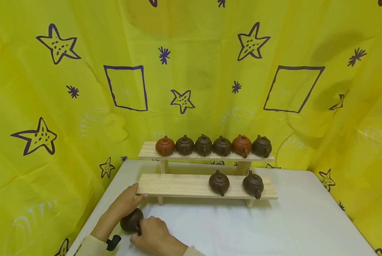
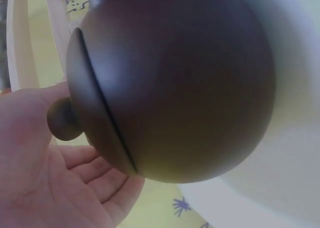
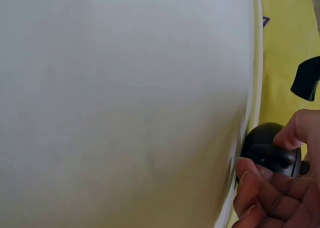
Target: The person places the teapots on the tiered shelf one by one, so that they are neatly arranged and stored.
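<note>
A dark brown teapot [image 1: 131,221] is tipped on its side near the table's left front, its lid and round knob facing my left palm in the left wrist view. My right hand [image 1: 154,231] grips its handle [image 3: 272,154] between thumb and fingers. My left hand [image 1: 127,202] is at the lid side, fingers extended, and its palm lies close to the lid knob [image 2: 65,119]. Whether the palm presses the knob, I cannot tell. The left fingertips reach the left end of the lower wooden shelf [image 1: 171,184].
Two dark teapots, one at the middle right [image 1: 219,183] and one farther right [image 1: 253,185], stand on the lower shelf. The upper shelf [image 1: 147,151] bears several teapots, dark and reddish. A white table [image 1: 306,220] lies beneath, with yellow patterned cloth [image 1: 191,78] around it.
</note>
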The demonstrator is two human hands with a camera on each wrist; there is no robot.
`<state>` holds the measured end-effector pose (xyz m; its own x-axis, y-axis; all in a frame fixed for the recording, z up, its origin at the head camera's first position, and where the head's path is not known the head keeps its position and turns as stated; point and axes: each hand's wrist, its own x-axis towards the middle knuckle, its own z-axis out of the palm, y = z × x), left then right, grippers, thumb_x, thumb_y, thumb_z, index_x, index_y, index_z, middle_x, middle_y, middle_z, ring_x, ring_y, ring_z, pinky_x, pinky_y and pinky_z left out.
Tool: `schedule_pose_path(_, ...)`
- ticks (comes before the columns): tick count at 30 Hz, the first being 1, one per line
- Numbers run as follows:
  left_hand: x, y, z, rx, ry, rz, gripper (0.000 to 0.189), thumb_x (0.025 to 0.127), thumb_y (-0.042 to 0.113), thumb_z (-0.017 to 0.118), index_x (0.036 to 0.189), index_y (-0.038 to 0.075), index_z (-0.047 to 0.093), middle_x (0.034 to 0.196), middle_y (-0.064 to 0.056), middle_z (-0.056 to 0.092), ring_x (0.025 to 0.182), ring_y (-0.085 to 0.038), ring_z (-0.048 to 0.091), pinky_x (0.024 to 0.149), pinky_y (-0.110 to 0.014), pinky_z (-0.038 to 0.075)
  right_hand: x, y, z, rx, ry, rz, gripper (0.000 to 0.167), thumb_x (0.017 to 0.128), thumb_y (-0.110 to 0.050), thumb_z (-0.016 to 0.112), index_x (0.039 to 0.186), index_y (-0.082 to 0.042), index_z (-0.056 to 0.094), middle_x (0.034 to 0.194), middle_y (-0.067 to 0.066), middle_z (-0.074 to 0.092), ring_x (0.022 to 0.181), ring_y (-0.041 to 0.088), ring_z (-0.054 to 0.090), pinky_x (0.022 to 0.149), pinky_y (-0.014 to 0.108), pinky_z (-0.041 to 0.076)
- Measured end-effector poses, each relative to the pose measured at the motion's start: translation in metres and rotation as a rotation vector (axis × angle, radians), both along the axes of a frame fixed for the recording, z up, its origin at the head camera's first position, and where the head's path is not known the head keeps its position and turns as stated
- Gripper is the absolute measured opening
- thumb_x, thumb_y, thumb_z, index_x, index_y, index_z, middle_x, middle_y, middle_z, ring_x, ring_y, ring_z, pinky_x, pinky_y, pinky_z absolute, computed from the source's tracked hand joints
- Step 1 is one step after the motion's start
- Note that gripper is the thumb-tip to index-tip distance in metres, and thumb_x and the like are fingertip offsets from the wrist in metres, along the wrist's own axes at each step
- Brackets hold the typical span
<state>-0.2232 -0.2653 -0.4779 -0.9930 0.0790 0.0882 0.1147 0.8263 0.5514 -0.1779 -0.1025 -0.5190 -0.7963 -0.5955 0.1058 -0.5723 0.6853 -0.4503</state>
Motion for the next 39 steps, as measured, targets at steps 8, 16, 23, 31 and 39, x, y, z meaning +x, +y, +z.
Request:
schedule_pose_path(8, 0.0, 0.0, 0.0, -0.002, 0.004, -0.009, 0.065, 0.105, 0.027, 0.067, 0.144, -0.02, 0.045, 0.14, -0.039, 0.056, 0.132, -0.053, 0.056, 0.108, -0.063, 0.047, -0.002, -0.003, 0.002, 0.05, 0.103, 0.039, 0.035, 0.1, -0.042, 0.072, 0.082, -0.014, 0.07, 0.066, -0.004, 0.064, 0.055, 0.002, 0.052, 0.049, 0.019, 0.04)
schedule_pose_path(16, -0.001, 0.001, 0.003, 0.013, -0.031, 0.0, 0.07, 0.106, 0.029, 0.066, 0.148, -0.021, 0.04, 0.146, -0.041, 0.051, 0.138, -0.055, 0.051, 0.112, -0.064, 0.044, 0.001, 0.009, 0.009, 0.098, 0.107, 0.107, 0.025, 0.101, -0.034, 0.073, 0.09, -0.012, 0.075, 0.07, -0.004, 0.069, 0.057, 0.0, 0.058, 0.053, 0.013, 0.045)
schedule_pose_path(23, -0.003, 0.0, 0.001, 0.001, -0.032, 0.002, 0.071, 0.106, 0.031, 0.065, 0.148, -0.02, 0.04, 0.145, -0.041, 0.052, 0.136, -0.054, 0.052, 0.11, -0.064, 0.045, 0.005, 0.02, 0.013, 0.109, 0.082, 0.152, 0.03, 0.1, -0.032, 0.074, 0.081, -0.009, 0.073, 0.059, -0.007, 0.058, 0.048, -0.001, 0.045, 0.046, 0.01, 0.037)
schedule_pose_path(31, -0.004, -0.002, -0.001, -0.006, -0.042, 0.002, 0.075, 0.107, 0.034, 0.064, 0.149, -0.022, 0.037, 0.145, -0.043, 0.05, 0.136, -0.055, 0.052, 0.11, -0.064, 0.045, 0.003, 0.021, 0.013, 0.097, 0.103, 0.176, 0.031, 0.099, -0.031, 0.076, 0.075, -0.012, 0.071, 0.055, -0.01, 0.053, 0.046, -0.003, 0.038, 0.045, 0.009, 0.033)
schedule_pose_path(39, -0.001, -0.001, -0.002, 0.021, -0.039, -0.004, 0.074, 0.107, 0.033, 0.063, 0.15, -0.021, 0.036, 0.148, -0.042, 0.049, 0.139, -0.054, 0.05, 0.112, -0.065, 0.043, 0.005, 0.031, 0.015, 0.071, 0.049, 0.198, 0.03, 0.097, -0.027, 0.078, 0.071, -0.014, 0.069, 0.056, -0.011, 0.054, 0.049, -0.003, 0.04, 0.048, 0.01, 0.036)
